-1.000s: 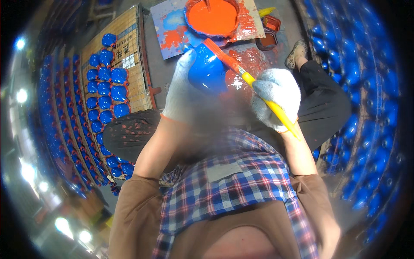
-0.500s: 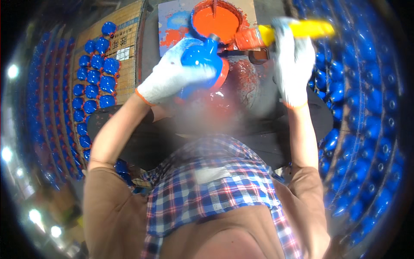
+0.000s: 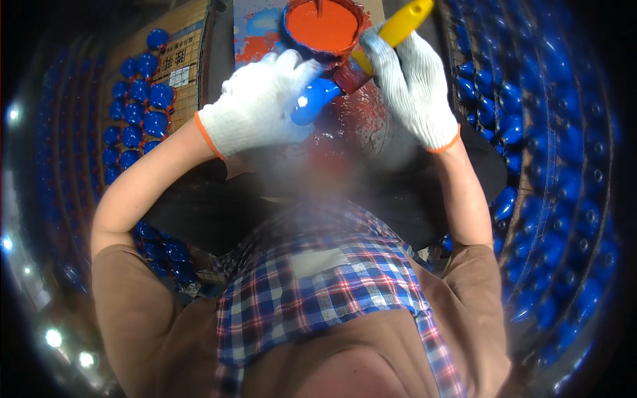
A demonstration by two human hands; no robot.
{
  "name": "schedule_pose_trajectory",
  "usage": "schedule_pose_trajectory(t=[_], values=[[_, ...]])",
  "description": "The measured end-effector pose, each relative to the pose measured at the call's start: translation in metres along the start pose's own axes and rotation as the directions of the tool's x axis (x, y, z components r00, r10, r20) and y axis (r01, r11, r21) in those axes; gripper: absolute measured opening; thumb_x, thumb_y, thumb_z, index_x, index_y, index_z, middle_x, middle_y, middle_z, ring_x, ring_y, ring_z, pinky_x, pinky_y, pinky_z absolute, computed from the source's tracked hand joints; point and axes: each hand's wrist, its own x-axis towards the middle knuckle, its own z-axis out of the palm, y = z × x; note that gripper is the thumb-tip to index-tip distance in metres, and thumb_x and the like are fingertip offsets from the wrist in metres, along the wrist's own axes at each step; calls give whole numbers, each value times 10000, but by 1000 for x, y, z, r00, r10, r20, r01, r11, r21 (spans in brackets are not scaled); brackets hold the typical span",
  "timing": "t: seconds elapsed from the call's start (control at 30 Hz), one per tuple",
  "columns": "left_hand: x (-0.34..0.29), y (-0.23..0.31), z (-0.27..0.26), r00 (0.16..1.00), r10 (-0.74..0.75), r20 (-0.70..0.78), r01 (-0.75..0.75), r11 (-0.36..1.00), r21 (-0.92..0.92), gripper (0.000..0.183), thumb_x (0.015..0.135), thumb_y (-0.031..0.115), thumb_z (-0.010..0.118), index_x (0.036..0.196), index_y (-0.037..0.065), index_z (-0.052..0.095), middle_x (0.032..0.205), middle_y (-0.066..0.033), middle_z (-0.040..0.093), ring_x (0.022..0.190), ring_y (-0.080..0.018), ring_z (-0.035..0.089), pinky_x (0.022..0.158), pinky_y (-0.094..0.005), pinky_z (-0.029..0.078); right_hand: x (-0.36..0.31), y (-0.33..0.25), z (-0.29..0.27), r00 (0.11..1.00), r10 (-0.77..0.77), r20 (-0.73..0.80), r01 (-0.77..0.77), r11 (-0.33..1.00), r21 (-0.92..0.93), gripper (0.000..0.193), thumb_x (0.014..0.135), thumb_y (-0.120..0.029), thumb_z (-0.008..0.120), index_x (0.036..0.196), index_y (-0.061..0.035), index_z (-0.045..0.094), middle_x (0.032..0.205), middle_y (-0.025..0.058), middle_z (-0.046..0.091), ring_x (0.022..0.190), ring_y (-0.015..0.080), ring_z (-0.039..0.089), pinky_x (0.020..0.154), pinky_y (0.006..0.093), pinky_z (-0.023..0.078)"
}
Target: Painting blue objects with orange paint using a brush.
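While rows of blue pieces (image 3: 511, 123) line both sides of the room, a bowl of orange paint (image 3: 321, 26) stands on a spattered board (image 3: 249, 26). Off the board's near edge, the gloved left hand (image 3: 255, 99) clamps its fingers round a vessel (image 3: 307, 108), long axis slanting, neck pointing far-right toward a yellow-handled brush (image 3: 406, 20), which the right hand's (image 3: 415, 89) fingers grip. The vessel looks glossy, blue and rounded, partly hidden by the glove.

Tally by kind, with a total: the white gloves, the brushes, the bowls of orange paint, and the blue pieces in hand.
White gloves: 2
Yellow-handled brush: 1
Bowl of orange paint: 1
Blue piece in hand: 1
Total: 5
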Motion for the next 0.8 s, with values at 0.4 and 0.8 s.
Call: schedule_pose_trajectory(t=[0.4,0.8], values=[[-30,15,50,957,-277,82,71,-47,-996,436,991,260,545,1341,2,528,1254,-170,639,1094,-261,671,904,-375,589,-66,1,6,934,330,-134,-187,775,604,229,972,-146,647,1145,4,635,1088,68,628,940,142,605,831,280,494],[-31,40,65,952,-279,123,-137,-753,-644,548,1027,438,416,1389,35,498,1324,-161,604,1171,-288,633,966,-417,557,-91,20,21,830,538,-149,-301,657,691,252,932,4,593,1180,31,626,1119,88,662,980,158,645,902,283,506]])
